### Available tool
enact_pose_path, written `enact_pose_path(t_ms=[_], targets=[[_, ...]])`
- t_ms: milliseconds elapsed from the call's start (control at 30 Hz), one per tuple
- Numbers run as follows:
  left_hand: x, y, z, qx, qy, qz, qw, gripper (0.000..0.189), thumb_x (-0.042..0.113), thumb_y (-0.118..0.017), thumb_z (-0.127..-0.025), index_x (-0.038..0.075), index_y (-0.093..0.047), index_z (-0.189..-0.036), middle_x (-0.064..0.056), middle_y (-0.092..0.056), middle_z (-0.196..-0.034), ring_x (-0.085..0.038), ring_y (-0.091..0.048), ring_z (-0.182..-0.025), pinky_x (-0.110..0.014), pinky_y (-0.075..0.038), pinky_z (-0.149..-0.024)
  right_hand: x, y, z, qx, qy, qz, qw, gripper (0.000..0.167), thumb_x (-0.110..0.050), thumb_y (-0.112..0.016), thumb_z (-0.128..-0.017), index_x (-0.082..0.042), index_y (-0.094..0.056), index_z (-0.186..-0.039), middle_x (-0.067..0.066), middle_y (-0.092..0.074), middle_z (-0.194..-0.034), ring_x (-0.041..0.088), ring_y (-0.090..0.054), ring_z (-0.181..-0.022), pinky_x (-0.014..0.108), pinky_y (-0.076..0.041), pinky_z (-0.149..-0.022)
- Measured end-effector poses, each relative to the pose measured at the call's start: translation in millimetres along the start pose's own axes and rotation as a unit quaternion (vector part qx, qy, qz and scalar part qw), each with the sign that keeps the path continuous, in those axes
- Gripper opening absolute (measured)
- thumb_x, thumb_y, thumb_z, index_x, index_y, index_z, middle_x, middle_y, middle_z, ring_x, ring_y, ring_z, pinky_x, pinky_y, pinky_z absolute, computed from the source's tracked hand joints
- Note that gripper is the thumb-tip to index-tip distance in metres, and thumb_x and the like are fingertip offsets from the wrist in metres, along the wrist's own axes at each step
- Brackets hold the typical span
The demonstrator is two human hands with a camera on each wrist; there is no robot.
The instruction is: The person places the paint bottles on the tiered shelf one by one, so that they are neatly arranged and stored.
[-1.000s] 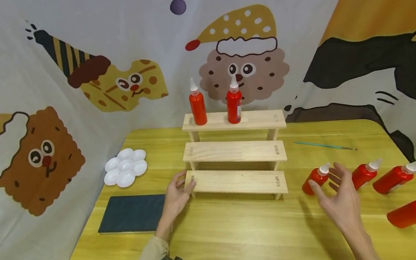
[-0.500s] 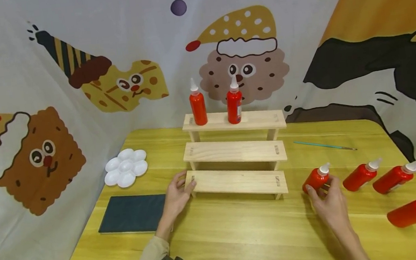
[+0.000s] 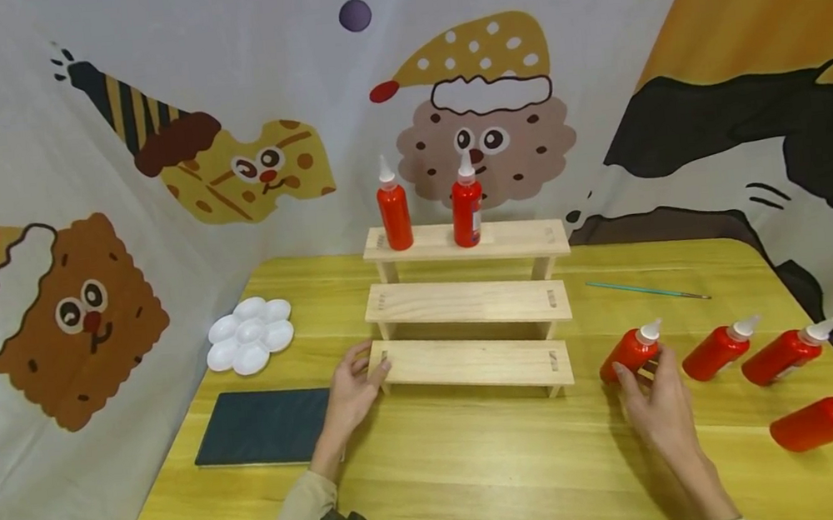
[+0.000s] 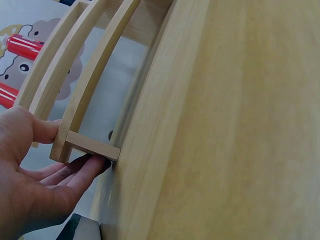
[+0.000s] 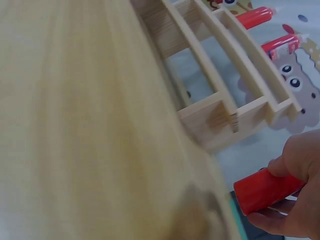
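Over the last second the right grip (image 3: pixel 662 410) has gone from fingers spread beside one red bottle (image 3: pixel 626 357) to closed round its body, while the left grip (image 3: pixel 350 396) has stayed put. Thumb and fingers now press the bottle from opposite sides, and its white nozzle points up. It is just to the right of the rack (image 3: pixel 464 362); in the right wrist view its base seems barely clear of the worktop (image 3: pixel 483 480). The left grip pinches the left end of the rack's lowest shelf, which I take as steadying it. A left upper bottle (image 3: pixel 396 218) and a right upper bottle (image 3: pixel 467 215) stand on the top shelf. Farther right are a near neighbour (image 3: pixel 717 354), a second neighbour (image 3: pixel 782 358) and an end bottle (image 3: pixel 815 425), with a brush (image 3: pixel 645 290) lying behind. The step in hand looks like picking the bottle up. The next move, I judge, calls for a firm but light squeeze, a little more lift with the nozzle kept up, and room from the near neighbour and the rack's edge.
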State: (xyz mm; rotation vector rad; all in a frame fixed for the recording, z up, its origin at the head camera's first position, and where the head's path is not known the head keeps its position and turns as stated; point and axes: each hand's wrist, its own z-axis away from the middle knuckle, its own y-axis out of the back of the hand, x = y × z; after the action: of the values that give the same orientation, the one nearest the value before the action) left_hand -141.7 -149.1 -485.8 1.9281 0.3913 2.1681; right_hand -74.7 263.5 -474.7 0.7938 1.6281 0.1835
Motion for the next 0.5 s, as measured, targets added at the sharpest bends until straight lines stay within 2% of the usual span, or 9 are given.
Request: enact_pose_path(t_ms=[67, 167, 267, 333, 400, 500], targets=[[-0.4, 0.1, 0.3, 0.001, 0.001, 0.002, 1.0000, 0.058, 0.024, -0.069, -0.099, 0.005, -0.048, -0.149, -0.030, -0.061, -0.135, -0.045, -0.064, -0.119, -0.046, -0.059, -0.088, -5, 2, -3.5, 0.015, 0.035, -0.010, 0.9992, 0.049, 0.005, -0.067, -0.093, 0.015, -0.040, -0.133, 0.036, -0.056, -0.127, 0.054, -0.059, -0.113, -0.006, -0.037, -0.081], [-0.9, 0.3, 0.8, 0.002, 0.002, 0.000, 1.0000, 0.058, 0.024, -0.069, -0.099, 0.004, -0.047, -0.149, -0.030, -0.060, -0.136, -0.045, -0.063, -0.121, -0.047, -0.058, -0.090, -15, 6, -10.5, 0.035, 0.077, -0.001, 0.9964, 0.048, 0.007, -0.069, -0.090, 0.016, -0.043, -0.130, 0.035, -0.059, -0.122, 0.053, -0.062, -0.108, -0.004, -0.040, -0.082], [-0.7, 0.5, 0.9, 0.002, 0.005, -0.002, 1.0000, 0.058, 0.026, -0.069, -0.099, 0.006, -0.047, -0.149, -0.029, -0.060, -0.137, -0.045, -0.062, -0.122, -0.048, -0.058, -0.091, -26, 9, -19.1, 0.041, 0.096, 0.016, 0.9944, 0.048, 0.006, -0.069, -0.090, 0.015, -0.044, -0.130, 0.033, -0.061, -0.120, 0.051, -0.064, -0.106, 0.016, -0.054, -0.085], [-0.4, 0.4, 0.7, 0.002, 0.008, -0.003, 1.0000, 0.058, 0.026, -0.069, -0.099, 0.008, -0.048, -0.149, -0.028, -0.060, -0.137, -0.045, -0.062, -0.123, -0.049, -0.057, -0.092, -33, 11, -25.6, 0.037, 0.101, 0.022, 0.9939, 0.048, 0.004, -0.069, -0.092, 0.013, -0.044, -0.131, 0.031, -0.061, -0.121, 0.048, -0.064, -0.107, 0.019, -0.054, -0.087], [-0.4, 0.4, 0.2, 0.002, 0.007, -0.002, 1.0000, 0.057, 0.025, -0.069, -0.099, 0.007, -0.049, -0.149, -0.028, -0.060, -0.136, -0.045, -0.062, -0.122, -0.048, -0.058, -0.091, -42, 12, -32.6, 0.033, 0.109, 0.020, 0.9932, 0.047, 0.002, -0.068, -0.093, 0.011, -0.044, -0.132, 0.030, -0.061, -0.121, 0.047, -0.064, -0.108, 0.015, -0.054, -0.088], [-0.2, 0.2, -0.2, 0.000, 0.002, -0.001, 1.0000, 0.056, 0.024, -0.069, -0.099, 0.006, -0.049, -0.148, -0.029, -0.061, -0.135, -0.045, -0.064, -0.120, -0.046, -0.059, -0.088, -56, 13, -43.3, 0.032, 0.126, 0.011, 0.9914, 0.048, 0.000, -0.067, -0.094, 0.009, -0.043, -0.134, 0.028, -0.060, -0.122, 0.044, -0.063, -0.109, -0.002, -0.039, -0.085]])
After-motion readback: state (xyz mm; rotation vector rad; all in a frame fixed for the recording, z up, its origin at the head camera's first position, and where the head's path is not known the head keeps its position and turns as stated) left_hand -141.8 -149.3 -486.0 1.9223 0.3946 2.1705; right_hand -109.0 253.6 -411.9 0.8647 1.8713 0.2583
